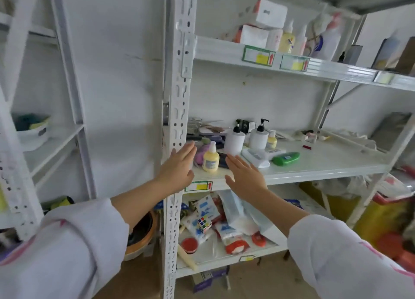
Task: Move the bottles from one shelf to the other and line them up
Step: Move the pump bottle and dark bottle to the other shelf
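The white metal shelf rack [325,163] has a pale upright punched with a repeating pattern of dark slots, and its edges carry green-bordered labels [198,185] with a yellow patch and a red arrow. On the middle shelf stand a pale yellow plastic pump bottle [210,158] with a white cap and blue-and-white label, two white round bottles with black pump heads [234,139], and a smaller yellow bottle [271,140]. A bright green flat bottle [286,158] lies there with a small blue label. Below sits a multicoloured puzzle cube [204,224] among white, blue and red packets. The sleeves [78,249] are white with pink streaks.
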